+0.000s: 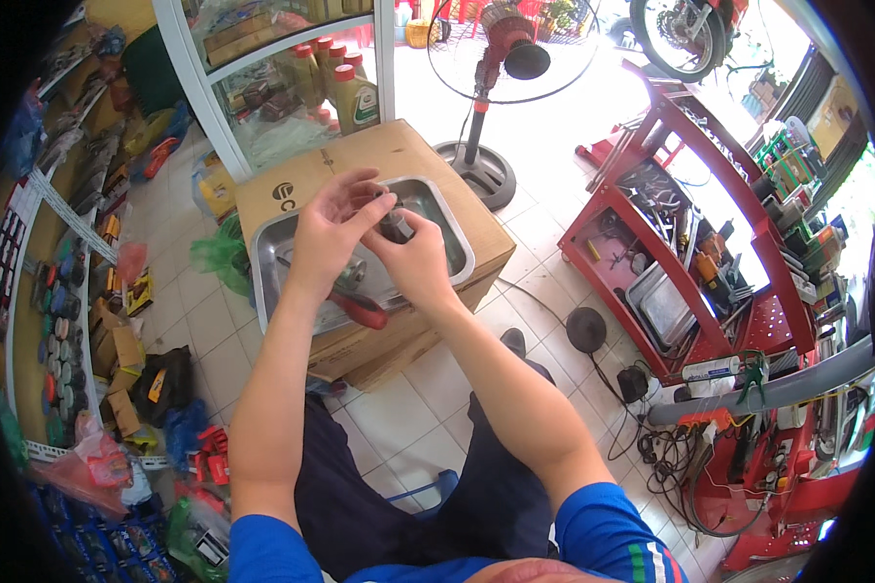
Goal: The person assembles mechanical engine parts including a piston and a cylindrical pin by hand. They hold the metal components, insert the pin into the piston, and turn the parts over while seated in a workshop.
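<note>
My right hand [416,255] grips a small dark metal part [396,224] above the steel tray [464,225]. The thumb and forefinger of my left hand [338,222] pinch at the top of that part, with the other fingers loosely curled. Below my hands in the tray lie a tool with a red handle [360,311] and some small metal pieces [355,267], partly hidden by my hands. The tray rests on a cardboard box [282,185].
A standing fan [474,136] is behind the box. A red tool cart [671,136] with tools stands at right, near cables [651,457]. A glass cabinet [243,146] stands at back. Shelves [44,194] and bagged goods line the left. A motorbike wheel [676,34] shows at top right.
</note>
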### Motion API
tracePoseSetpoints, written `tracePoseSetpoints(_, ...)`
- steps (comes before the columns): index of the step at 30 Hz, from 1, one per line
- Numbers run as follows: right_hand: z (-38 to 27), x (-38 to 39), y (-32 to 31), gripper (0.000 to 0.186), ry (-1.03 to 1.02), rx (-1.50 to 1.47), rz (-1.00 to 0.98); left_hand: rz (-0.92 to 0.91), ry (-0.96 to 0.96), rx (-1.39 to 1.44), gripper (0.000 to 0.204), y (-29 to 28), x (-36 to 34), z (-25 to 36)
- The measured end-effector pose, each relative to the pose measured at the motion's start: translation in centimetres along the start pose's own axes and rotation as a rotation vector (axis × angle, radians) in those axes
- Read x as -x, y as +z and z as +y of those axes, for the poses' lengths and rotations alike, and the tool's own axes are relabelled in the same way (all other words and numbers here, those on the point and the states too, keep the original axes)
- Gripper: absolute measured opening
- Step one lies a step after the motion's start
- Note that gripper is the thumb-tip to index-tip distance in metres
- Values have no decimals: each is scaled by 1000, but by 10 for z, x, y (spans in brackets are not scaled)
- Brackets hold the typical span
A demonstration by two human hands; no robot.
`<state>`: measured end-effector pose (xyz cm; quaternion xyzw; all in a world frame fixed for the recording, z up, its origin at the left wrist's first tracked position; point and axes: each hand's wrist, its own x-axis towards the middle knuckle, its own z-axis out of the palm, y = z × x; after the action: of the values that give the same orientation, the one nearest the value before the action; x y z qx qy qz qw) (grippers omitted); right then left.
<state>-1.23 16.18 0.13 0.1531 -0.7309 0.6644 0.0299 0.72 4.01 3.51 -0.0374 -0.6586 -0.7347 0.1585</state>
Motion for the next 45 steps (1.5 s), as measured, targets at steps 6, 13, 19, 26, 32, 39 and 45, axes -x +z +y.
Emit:
tracePoseSetpoints(6,7,1,-5,40,-24,23,0,79,24,-197,40,3,-2,-8)
tracePoseSetpoints(13,1,-3,-10,39,-11,70,20,17,50,-160,45,-4,-2,0)
tracePoseSetpoints(19,2,1,-9,33,90,-18,10,-123,81,-62,48,-4,0,-2)
tracePoseSetpoints(26,-2,3,-1,32,3,29,-14,12,63,-392,47,-18,-2,-5)
tracePoseSetpoints(32,-3,3,0,30,45,40,-13,-48,53,-191,45,-20,3,-1)
tracePoseSetpoints(39,0,3,0,27,-114,-10,25,-123,-22,-67,47,-4,12,9)
tracePoseSetpoints(45,-1,5,-4,25,-58,10,-11,-131,10,-188,42,5,15,14)
